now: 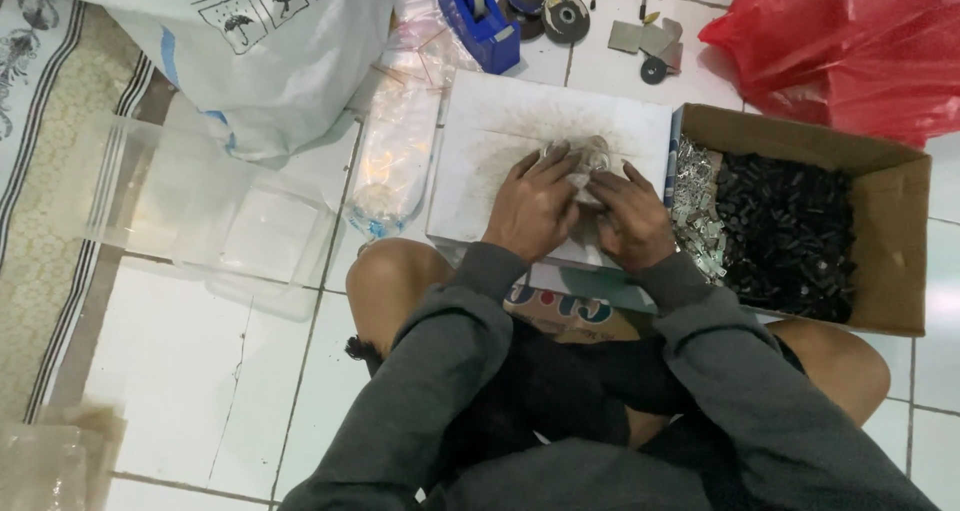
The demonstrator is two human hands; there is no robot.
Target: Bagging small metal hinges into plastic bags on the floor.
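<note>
Head camera, looking down: seated cross-legged on a white tiled floor (200, 371), grey sleeves forward. Left hand (533, 208) and right hand (630, 221) pressed side by side at the centre of the frame, fingers curled down onto a small clear plastic packet (580, 161) lying on a white board (545, 131). Packet pinned under both sets of fingertips, its upper edge poking out at 12 o'clock from the knuckles; contents too crumpled and blurred to tell. Board smudged grey around the packet.

At 3 o'clock from the hands, touching the board's edge, an open cardboard box (890, 221), heaped with small black parts (790, 231) and, along its near-left side, a strip of silvery metal pieces (697, 211). At 1 o'clock, a red plastic bag (850, 41). At 12 o'clock, a blue tape dispenser (475, 16) beside dark grinding discs (565, 16). At 11 o'clock, a large white sack (270, 41). At 9 o'clock, a clear plastic tray (200, 211) and a transparent bag (395, 161) just beside the board. At 10 o'clock, along the frame's left side, a patterned mat (40, 171).
</note>
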